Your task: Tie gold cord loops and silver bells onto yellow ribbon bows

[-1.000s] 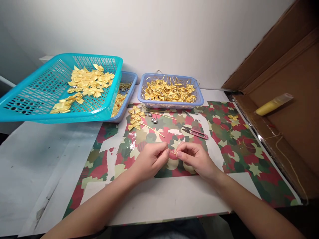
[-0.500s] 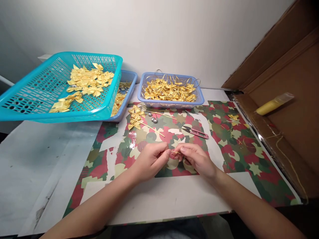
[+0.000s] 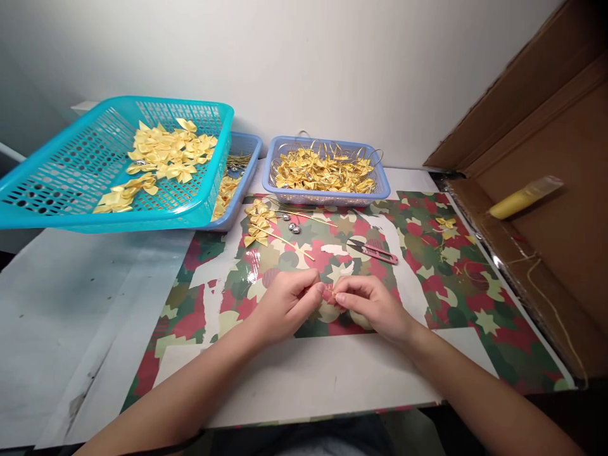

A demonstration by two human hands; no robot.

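My left hand (image 3: pixel 287 304) and my right hand (image 3: pixel 370 303) meet fingertip to fingertip above the camouflage-patterned sheet (image 3: pixel 427 297). Both are closed in a pinch on a small gold ribbon piece (image 3: pixel 332 293) that shows between them; most of it is hidden by the fingers. A few loose gold bows (image 3: pixel 257 223) with thin gold strings lie just beyond the hands, beside small silver bells (image 3: pixel 292 227). Pink thread snips (image 3: pixel 373 251) lie to the right of those.
A tilted teal basket (image 3: pixel 71 202) of gold bows rests at the left on a blue basket (image 3: pixel 247 158). Another blue basket (image 3: pixel 327 197) heaped with finished bows stands at the back. A cardboard box (image 3: pixel 546 158) with a yellow tube (image 3: pixel 522 197) lines the right edge.
My right hand's fingers have drawn closer to the left hand's, closing the small gap. Both hands stay in the same spot over the sheet.
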